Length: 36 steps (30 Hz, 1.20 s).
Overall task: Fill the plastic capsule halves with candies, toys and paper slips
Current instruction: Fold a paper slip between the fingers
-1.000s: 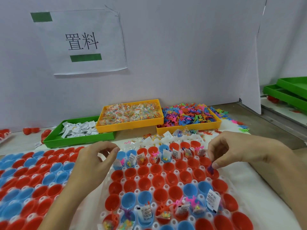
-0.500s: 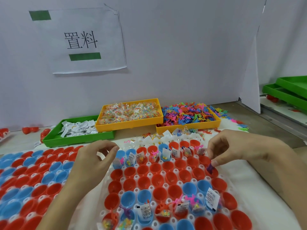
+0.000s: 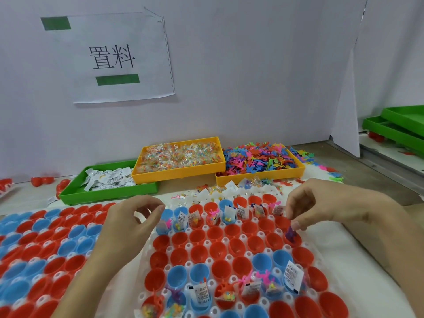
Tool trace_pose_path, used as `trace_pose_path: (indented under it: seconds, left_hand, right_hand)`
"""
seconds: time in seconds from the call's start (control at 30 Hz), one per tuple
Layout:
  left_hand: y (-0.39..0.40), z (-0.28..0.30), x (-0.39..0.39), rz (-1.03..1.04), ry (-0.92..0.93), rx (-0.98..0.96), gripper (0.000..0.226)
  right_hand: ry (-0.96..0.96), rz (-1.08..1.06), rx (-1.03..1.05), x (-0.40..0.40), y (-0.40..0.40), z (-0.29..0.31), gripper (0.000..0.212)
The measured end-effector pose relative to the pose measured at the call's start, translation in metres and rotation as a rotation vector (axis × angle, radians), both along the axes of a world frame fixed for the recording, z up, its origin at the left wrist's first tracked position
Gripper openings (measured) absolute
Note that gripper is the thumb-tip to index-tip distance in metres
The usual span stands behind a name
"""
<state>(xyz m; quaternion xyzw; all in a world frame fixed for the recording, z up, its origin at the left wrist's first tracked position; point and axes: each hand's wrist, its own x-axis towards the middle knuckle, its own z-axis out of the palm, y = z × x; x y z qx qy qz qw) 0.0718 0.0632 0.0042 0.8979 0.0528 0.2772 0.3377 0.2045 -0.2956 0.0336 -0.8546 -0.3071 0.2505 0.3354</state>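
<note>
Almost nothing has moved since the earlier frame: the right hand [image 3: 330, 207] stays over the far right of the white holder [image 3: 339, 246], still pinching a small purple toy [image 3: 291, 232] that dips into a red capsule half [image 3: 294, 239].
The left hand [image 3: 128, 223] hovers with curled fingers; whether it holds something, I cannot tell. Capsule halves are red or blue open cups. Far behind stand three trays: one green tray [image 3: 103, 196] with paper slips, two yellow trays [image 3: 181, 173] with candies and toys.
</note>
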Motion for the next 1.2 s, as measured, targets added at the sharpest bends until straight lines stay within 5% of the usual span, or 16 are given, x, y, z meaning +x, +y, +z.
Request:
trace_pose_path:
  seconds: [0.17,0.43,0.6,0.9,1.2]
  left_hand:
    - [0.000,0.001,0.000,0.008,-0.004,0.017,0.014]
    - [-0.002,0.002,-0.001,0.015,-0.021,0.007,0.016]
    - [-0.002,0.003,-0.001,0.016,-0.020,0.007,0.018]
    - [-0.004,0.004,-0.001,0.024,-0.014,0.021,0.017]
    - [-0.004,0.004,-0.001,0.031,0.006,0.036,0.013]
  right_hand:
    - [-0.054,-0.072,0.031,0.002,-0.016,0.002,0.003]
    - [-0.416,-0.741,-0.034,0.033,-0.034,-0.027,0.009]
    - [-0.352,-0.758,-0.213,0.037,-0.030,-0.039,0.018]
    - [-0.419,-0.845,-0.230,0.045,-0.018,-0.056,0.034]
    - [-0.464,-0.938,-0.118,0.046,-0.010,-0.059,0.015]
